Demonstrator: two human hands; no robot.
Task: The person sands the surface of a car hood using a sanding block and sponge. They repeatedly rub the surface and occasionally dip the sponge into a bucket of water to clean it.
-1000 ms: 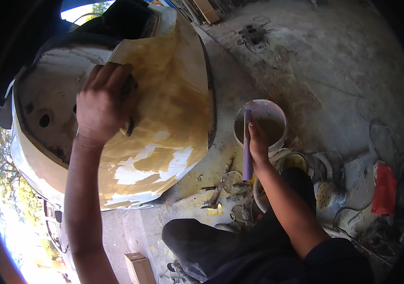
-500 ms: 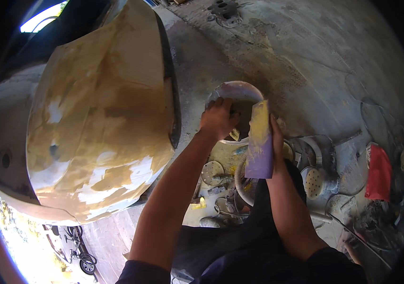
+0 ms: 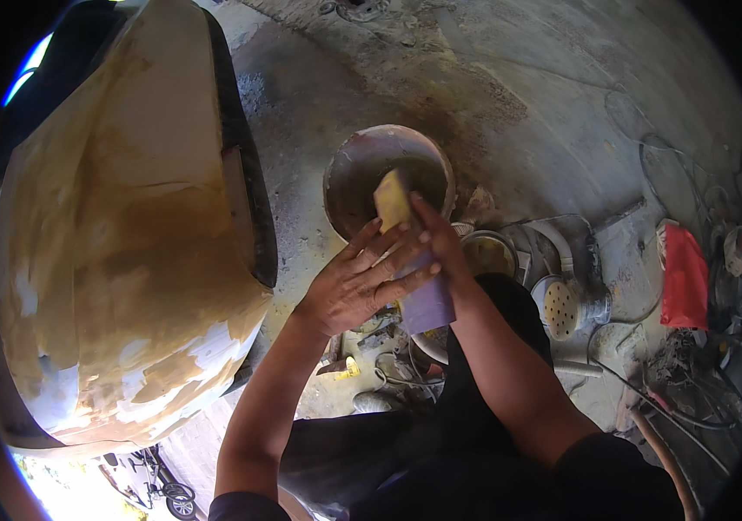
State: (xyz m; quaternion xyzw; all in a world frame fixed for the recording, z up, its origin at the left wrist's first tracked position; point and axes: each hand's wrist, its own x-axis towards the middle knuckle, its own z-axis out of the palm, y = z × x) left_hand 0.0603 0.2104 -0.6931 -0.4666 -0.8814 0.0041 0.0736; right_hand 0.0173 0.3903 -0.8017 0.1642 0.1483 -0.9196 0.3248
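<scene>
My right hand (image 3: 446, 247) grips a long, flat purple sanding block (image 3: 427, 304) by its right side. Yellow residue covers the block's far end, which tilts over the near side of a round bucket (image 3: 334, 178). Across the block's middle lies my left hand (image 3: 345, 291), its fingers stretched out and spread against the surface. Dark liquid seems to fill the bottom of the bucket, which stands on the floor just beyond my hands. Whether anything thin lies under my left fingers is hidden.
A car body panel (image 3: 141, 217) with tan and white filler patches stands at the left. To the right are a perforated round sander pad (image 3: 560, 311), hoses and a red packet (image 3: 684, 278). Cluttered tools lie near my knees; a bicycle (image 3: 167, 491) shows at lower left.
My left hand has come out of the bucket and onto the sanding block. The block has tilted and moved left in the picture. The view has shifted, so the car panel sits further left.
</scene>
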